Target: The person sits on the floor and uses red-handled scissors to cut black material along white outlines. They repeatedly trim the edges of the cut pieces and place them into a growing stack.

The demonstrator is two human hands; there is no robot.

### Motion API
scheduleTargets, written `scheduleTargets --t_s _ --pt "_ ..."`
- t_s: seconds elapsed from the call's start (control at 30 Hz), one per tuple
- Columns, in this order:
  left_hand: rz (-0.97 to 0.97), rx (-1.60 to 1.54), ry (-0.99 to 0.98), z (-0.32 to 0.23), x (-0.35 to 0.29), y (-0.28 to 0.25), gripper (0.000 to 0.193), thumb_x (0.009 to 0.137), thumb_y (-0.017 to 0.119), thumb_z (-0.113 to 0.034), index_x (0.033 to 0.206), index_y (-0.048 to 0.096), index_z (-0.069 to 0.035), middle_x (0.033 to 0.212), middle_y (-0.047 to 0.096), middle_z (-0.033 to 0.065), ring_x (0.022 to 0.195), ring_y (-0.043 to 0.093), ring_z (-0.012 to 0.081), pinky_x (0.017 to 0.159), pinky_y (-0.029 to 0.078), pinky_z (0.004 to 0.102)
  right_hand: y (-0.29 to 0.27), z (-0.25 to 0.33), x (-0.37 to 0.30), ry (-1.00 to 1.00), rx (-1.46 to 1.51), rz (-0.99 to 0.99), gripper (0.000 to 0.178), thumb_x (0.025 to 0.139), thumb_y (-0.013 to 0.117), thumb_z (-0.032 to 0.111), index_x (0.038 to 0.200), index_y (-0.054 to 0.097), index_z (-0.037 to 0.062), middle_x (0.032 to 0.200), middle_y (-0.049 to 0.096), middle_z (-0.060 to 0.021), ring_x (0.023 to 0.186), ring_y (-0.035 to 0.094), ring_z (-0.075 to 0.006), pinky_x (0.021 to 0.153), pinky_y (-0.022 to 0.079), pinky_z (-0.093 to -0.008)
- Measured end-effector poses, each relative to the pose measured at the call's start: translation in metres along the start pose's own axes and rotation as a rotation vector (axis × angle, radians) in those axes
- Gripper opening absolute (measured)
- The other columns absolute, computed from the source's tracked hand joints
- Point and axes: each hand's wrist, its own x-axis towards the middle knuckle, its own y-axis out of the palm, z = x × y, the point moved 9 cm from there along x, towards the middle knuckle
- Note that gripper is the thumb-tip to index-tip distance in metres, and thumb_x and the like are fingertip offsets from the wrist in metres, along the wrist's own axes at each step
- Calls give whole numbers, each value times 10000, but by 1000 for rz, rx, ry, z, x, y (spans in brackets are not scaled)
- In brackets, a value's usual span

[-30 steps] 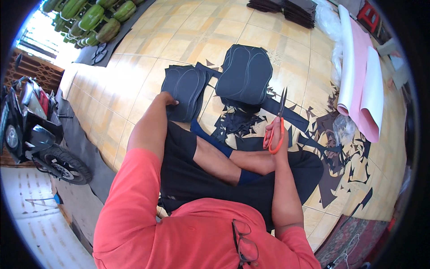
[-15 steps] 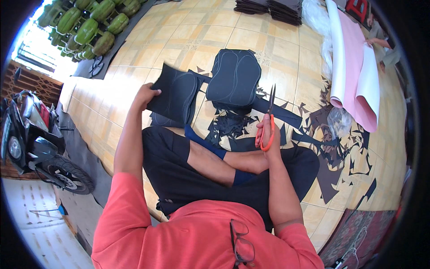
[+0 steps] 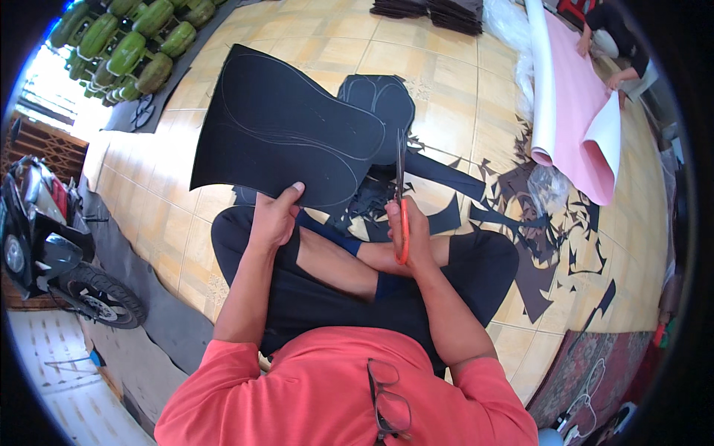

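Hands [image 3: 277, 217] [image 3: 414, 232] visible, stack [image 3: 396, 108] partly behind sheet [image 3: 286, 130]

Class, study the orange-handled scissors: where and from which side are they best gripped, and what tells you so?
The scissors are probably best gripped by the orange handle, coming from the side of the seated person: the handle points toward them, the slim metal blades away. The right hand holds the scissors there.

A motorcycle [image 3: 58, 251] is standing at the left, green metal cylinders [image 3: 127, 52] are crowding the upper left, and a patterned rug [image 3: 623, 358] is lying lower right.
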Motion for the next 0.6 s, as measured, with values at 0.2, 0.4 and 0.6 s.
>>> scheduleTargets --t_s 0.2,0.4,0.6 --pt "-25 141 -101 25 -12 -4 436 838 589 80 1261 500 23 1197 599 128 1127 587 251 967 489 376 -13 14 2 -82 -17 -62 404 1003 446 395 961 564 11 686 542 -55 562 539 -132 539 458 -288" --pt "-1 178 -87 28 -15 -3 288 841 642 -13 1121 578 -26 939 614 23 687 528 84 584 412 215 -17 21 4 -23 69 -32 268 956 574 256 875 542 3 749 595 -184 699 603 -345 655 474 -413" --pt "8 232 -144 30 -17 -6 293 836 659 -34 1116 576 -30 907 615 10 610 523 49 515 413 180 -17 21 4 -10 59 -6 282 954 574 273 877 539 3 742 590 -187 697 598 -354 656 472 -412"
